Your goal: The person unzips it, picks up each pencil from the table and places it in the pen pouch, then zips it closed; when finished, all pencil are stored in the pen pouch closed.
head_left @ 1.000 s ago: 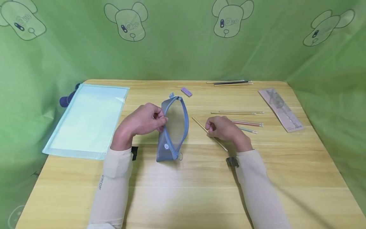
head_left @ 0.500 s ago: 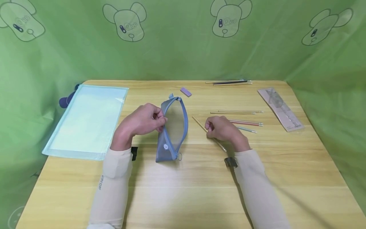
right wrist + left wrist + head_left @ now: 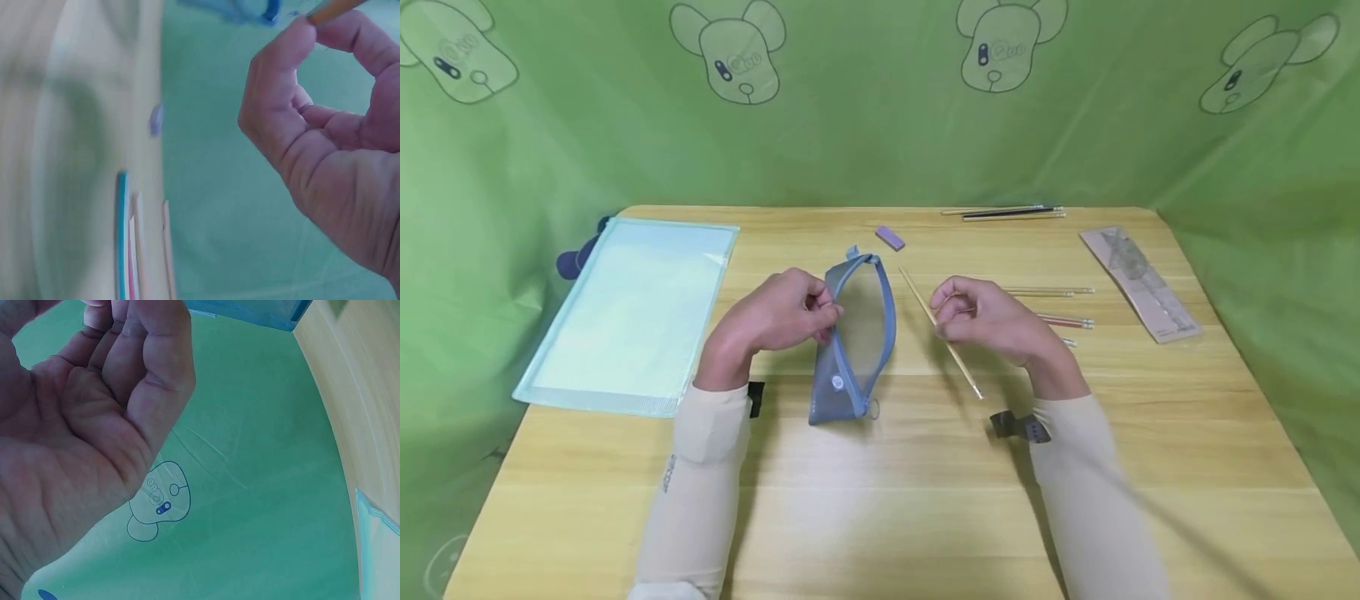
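Note:
A blue mesh pencil pouch [image 3: 831, 385] stands unzipped on the table, its mouth gaping toward the right. My left hand [image 3: 778, 315] pinches the left edge of that mouth between thumb and fingers. To the right of the pouch, my right hand [image 3: 992, 321] pinches a gold pencil [image 3: 958, 360] near its middle, tilted and lifted off the tabletop. The right wrist view shows the same pencil [image 3: 337, 7] between thumb and fingertip. In the left wrist view, only a corner of the pouch [image 3: 262, 311] appears beyond the hand.
Several pencils [image 3: 1052, 292] lie right of my right hand, partly covered by it. More pencils [image 3: 1011, 214] lie at the back edge, near a purple eraser [image 3: 891, 238]. A packaged ruler set [image 3: 1138, 283] is at right, a light-blue zip folder [image 3: 628, 317] at left.
My right hand has raised the gold pencil off the table and turned it steeper, with its upper end farther back. The left hand keeps its grip on the pouch.

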